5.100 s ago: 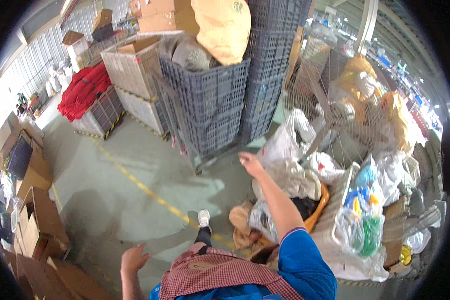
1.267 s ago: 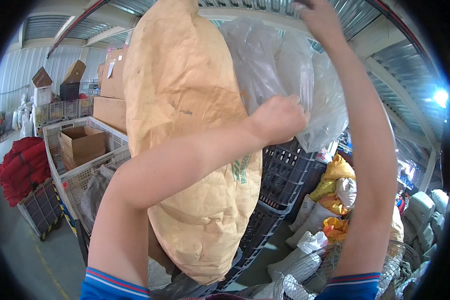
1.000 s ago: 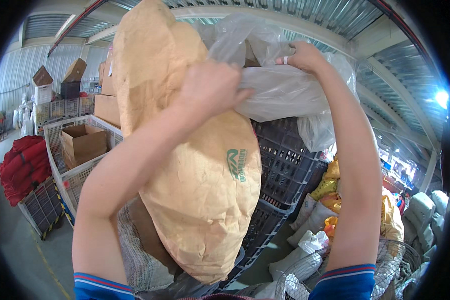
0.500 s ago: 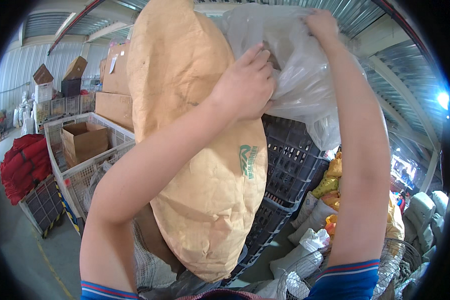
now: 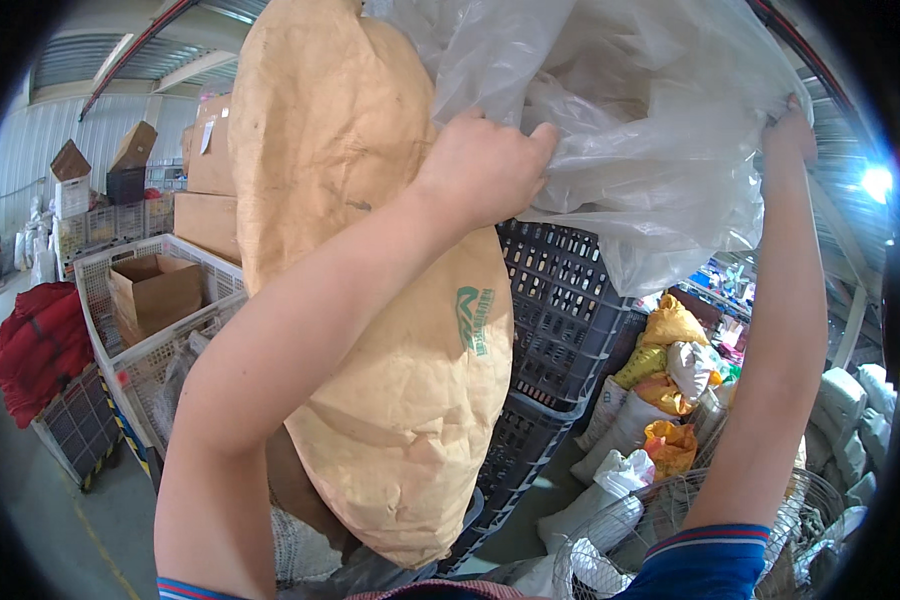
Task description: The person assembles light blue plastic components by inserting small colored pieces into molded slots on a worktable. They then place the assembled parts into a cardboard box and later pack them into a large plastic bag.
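Note:
A large clear plastic bag (image 5: 660, 150) spreads across the upper part of the view, wrinkled and stretched between my arms. My left hand (image 5: 490, 168) is closed on its near left edge, fingers curled into the film. Farther right and higher, my right hand (image 5: 790, 132) grips the bag's right edge. Beside my left forearm stands a tall tan paper sack (image 5: 390, 400) with a green print, bulging and upright. Below the plastic are stacked black plastic crates (image 5: 560, 310), their upper part covered by the bag.
White mesh crates (image 5: 150, 370) with an open cardboard box (image 5: 155, 295) stand at left, near a red cloth bundle (image 5: 42, 340). Filled sacks (image 5: 660, 380) and a wire basket (image 5: 610, 540) are at right. Cardboard cartons (image 5: 210, 220) are stacked behind the tan sack.
My right hand has moved right and down, pulling the plastic bag wider. My left hand has shifted slightly left, still on the film. The view has turned slightly right.

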Demonstrator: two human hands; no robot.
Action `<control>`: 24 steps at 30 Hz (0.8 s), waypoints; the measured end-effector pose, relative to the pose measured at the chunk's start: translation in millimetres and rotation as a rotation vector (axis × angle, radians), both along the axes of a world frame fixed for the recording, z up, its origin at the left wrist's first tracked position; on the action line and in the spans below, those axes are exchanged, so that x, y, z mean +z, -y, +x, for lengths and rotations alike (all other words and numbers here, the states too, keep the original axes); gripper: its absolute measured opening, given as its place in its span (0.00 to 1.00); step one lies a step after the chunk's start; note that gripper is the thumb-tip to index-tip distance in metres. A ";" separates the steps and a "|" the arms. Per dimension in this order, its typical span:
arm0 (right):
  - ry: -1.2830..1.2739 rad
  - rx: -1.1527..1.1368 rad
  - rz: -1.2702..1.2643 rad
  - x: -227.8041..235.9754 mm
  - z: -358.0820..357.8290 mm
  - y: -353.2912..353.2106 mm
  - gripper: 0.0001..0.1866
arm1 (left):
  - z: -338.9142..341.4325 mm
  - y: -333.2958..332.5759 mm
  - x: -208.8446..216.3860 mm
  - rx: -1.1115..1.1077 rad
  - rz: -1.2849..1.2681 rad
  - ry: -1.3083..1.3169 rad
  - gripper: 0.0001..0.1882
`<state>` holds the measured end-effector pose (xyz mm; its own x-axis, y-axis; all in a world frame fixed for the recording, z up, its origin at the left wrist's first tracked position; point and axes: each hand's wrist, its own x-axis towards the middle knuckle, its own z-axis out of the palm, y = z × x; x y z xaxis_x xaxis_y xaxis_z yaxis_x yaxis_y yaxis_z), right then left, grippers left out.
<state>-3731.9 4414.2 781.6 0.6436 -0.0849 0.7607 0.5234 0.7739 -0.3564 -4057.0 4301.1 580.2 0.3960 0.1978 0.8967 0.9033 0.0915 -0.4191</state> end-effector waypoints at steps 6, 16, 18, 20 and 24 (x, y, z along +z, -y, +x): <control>-0.105 0.578 0.441 -17.9 5.3 6.1 0.15 | -2.9 8.5 6.2 -0.229 -0.009 0.143 0.21; 0.069 0.536 0.427 -84.8 23.0 10.5 0.24 | -4.9 85.3 59.2 0.107 0.353 0.620 0.22; 0.052 0.369 0.266 -83.6 74.0 -18.8 0.24 | -39.7 102.6 56.6 0.456 0.562 0.123 0.15; 0.123 0.265 0.237 -95.1 81.1 -28.1 0.25 | -26.2 97.7 37.9 -0.092 0.688 0.464 0.13; 0.216 -0.526 0.475 -90.8 58.2 19.8 0.28 | -65.0 68.1 17.0 -0.791 0.360 0.662 0.16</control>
